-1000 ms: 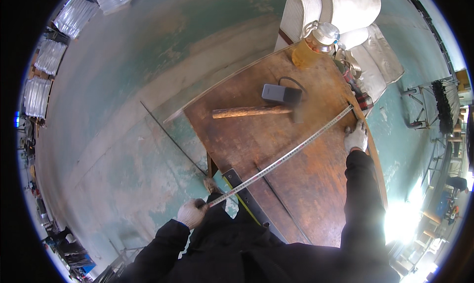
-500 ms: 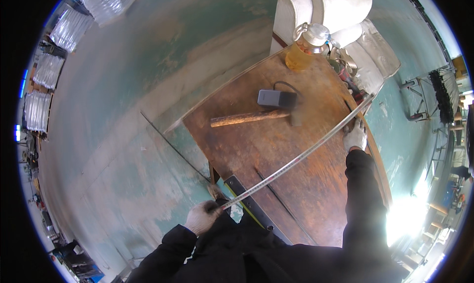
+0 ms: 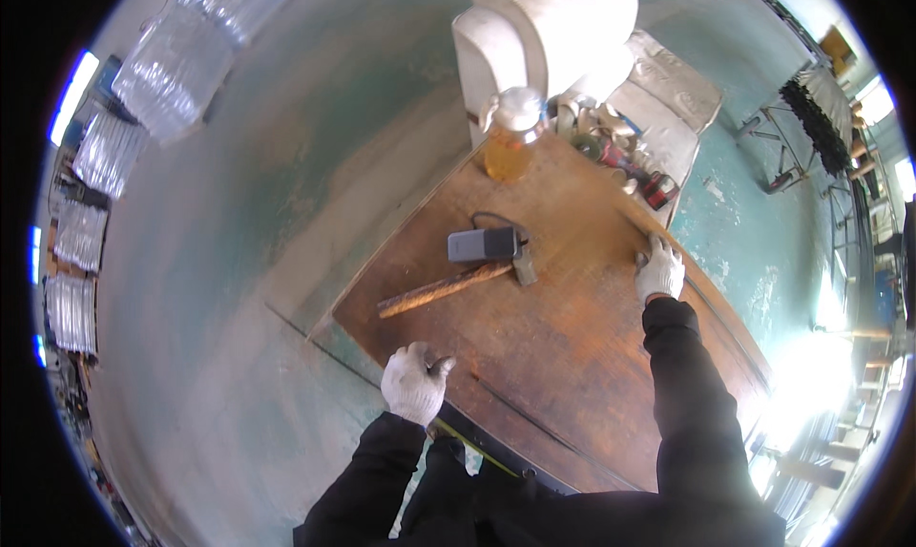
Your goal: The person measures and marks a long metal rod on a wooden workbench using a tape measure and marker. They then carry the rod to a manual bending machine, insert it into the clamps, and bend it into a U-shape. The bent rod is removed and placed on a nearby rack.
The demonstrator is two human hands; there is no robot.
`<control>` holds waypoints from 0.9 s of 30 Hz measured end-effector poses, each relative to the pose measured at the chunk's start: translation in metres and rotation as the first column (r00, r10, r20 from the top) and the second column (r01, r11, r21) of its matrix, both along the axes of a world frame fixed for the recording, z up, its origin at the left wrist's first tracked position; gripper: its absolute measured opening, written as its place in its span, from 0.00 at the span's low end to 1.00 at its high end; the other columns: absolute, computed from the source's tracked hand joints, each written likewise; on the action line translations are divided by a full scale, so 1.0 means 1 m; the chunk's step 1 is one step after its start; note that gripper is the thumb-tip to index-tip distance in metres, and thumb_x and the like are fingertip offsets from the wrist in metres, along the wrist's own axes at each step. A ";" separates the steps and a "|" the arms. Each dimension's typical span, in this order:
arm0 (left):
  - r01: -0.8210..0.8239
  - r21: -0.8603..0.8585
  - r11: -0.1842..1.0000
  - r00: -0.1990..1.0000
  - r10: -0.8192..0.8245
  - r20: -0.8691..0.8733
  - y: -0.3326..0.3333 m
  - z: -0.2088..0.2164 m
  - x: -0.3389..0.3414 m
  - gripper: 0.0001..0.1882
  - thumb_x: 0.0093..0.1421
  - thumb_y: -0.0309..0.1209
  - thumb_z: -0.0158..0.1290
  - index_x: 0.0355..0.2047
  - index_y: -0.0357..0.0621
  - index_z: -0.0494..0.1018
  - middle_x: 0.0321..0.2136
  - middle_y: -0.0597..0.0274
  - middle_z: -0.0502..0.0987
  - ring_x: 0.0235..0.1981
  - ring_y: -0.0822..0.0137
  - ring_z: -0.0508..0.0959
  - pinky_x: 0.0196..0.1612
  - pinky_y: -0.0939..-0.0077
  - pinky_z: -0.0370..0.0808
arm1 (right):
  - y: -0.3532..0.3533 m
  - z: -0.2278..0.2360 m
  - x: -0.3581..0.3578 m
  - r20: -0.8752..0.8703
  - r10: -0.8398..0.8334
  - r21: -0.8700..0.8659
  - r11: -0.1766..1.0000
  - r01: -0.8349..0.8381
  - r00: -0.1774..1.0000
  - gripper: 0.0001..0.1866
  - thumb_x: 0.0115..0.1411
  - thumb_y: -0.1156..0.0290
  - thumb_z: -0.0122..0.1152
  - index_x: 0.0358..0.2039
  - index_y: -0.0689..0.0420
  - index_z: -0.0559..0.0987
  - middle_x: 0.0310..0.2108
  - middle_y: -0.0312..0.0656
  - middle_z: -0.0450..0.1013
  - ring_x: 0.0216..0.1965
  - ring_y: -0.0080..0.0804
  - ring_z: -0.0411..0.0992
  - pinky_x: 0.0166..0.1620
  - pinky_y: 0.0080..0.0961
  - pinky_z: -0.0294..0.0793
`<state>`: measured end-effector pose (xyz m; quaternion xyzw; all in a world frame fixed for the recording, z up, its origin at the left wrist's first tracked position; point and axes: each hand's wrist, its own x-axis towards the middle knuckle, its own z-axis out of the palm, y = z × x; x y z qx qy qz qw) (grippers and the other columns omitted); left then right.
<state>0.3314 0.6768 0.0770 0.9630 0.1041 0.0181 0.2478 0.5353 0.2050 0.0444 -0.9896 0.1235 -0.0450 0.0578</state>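
Observation:
My left hand [image 3: 415,385], in a white glove, is raised over the front left edge of the brown tabletop [image 3: 553,347]. Its fingers are curled in and the thumb sticks out; whatever they hold, if anything, is hidden. My right hand [image 3: 658,270], gloved too, rests at the table's right edge with fingertips slightly apart, beside a long narrow strip [image 3: 716,304]. A hammer [image 3: 444,291] with a wooden handle lies between the hands and the far end, its head against a small grey-and-black box [image 3: 482,244]. A thin dark rod [image 3: 534,418] lies nearer me.
At the far corner stands a jar of amber liquid [image 3: 509,156] with a silvery lid. Beside it are a red-and-black power tool [image 3: 654,186] and a white padded seat [image 3: 572,31]. A black bar [image 3: 477,439] runs along the near edge. Plastic-wrapped stacks [image 3: 176,74] line the left.
The long pale measuring strip stretched between my hands is gone from view. My left hand has risen to the table's edge. My view has shifted, and the right hand remains by the right edge.

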 end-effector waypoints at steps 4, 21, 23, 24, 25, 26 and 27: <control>0.097 0.166 0.981 0.995 -0.092 -0.039 -0.005 -0.006 0.023 0.27 0.58 0.45 0.80 0.48 0.42 0.83 0.42 0.48 0.83 0.46 0.41 0.84 0.49 0.44 0.80 | -0.018 -0.007 0.002 0.070 -0.112 -0.084 0.990 0.117 0.991 0.14 0.70 0.62 0.74 0.50 0.55 0.88 0.50 0.53 0.84 0.60 0.56 0.80 0.62 0.54 0.78; 0.257 -0.585 0.769 0.951 -0.310 0.010 -0.020 0.039 -0.072 0.21 0.68 0.23 0.71 0.60 0.40 0.80 0.52 0.52 0.86 0.57 0.55 0.86 0.63 0.57 0.83 | -0.096 0.415 -0.255 0.716 0.003 0.231 0.943 -0.240 0.699 0.12 0.77 0.78 0.68 0.57 0.64 0.88 0.40 0.46 0.88 0.44 0.29 0.87 0.50 0.31 0.85; 0.112 -0.814 0.571 0.919 -0.370 -0.134 -0.036 0.060 -0.087 0.21 0.72 0.20 0.67 0.63 0.39 0.79 0.54 0.56 0.86 0.55 0.65 0.86 0.62 0.67 0.83 | -0.068 0.482 -0.310 0.796 0.146 -0.002 0.971 -0.238 0.587 0.13 0.79 0.73 0.68 0.59 0.65 0.88 0.40 0.43 0.88 0.43 0.26 0.85 0.49 0.29 0.85; 0.101 -0.880 0.465 0.894 -0.431 -0.125 -0.042 0.065 -0.098 0.22 0.72 0.18 0.66 0.64 0.39 0.79 0.55 0.56 0.86 0.55 0.65 0.86 0.62 0.67 0.83 | -0.051 0.513 -0.343 0.805 0.094 -0.005 0.988 -0.152 0.586 0.15 0.80 0.70 0.68 0.60 0.65 0.88 0.40 0.42 0.88 0.42 0.24 0.84 0.49 0.28 0.84; 0.093 -0.934 0.345 0.847 -0.520 -0.108 -0.058 0.075 -0.106 0.22 0.72 0.17 0.65 0.65 0.38 0.79 0.55 0.57 0.86 0.55 0.66 0.85 0.63 0.67 0.82 | -0.043 0.538 -0.388 0.814 0.029 -0.013 0.999 -0.032 0.581 0.16 0.81 0.67 0.68 0.61 0.65 0.88 0.40 0.42 0.88 0.42 0.23 0.83 0.49 0.27 0.84; 0.112 -0.947 0.300 0.788 -0.608 -0.099 -0.074 0.089 -0.123 0.22 0.72 0.15 0.63 0.65 0.38 0.79 0.55 0.58 0.86 0.54 0.68 0.84 0.62 0.69 0.82 | -0.056 0.554 -0.429 0.862 0.085 -0.112 0.993 0.025 0.500 0.19 0.82 0.61 0.69 0.61 0.63 0.89 0.38 0.39 0.86 0.40 0.21 0.81 0.47 0.26 0.83; 0.139 -0.961 0.240 0.734 -0.676 -0.063 -0.085 0.097 -0.143 0.22 0.73 0.14 0.62 0.65 0.38 0.80 0.56 0.58 0.86 0.55 0.68 0.84 0.63 0.69 0.82 | -0.039 0.573 -0.464 0.872 -0.024 -0.089 0.974 0.207 0.488 0.20 0.82 0.58 0.70 0.62 0.60 0.91 0.36 0.36 0.85 0.38 0.20 0.79 0.46 0.24 0.81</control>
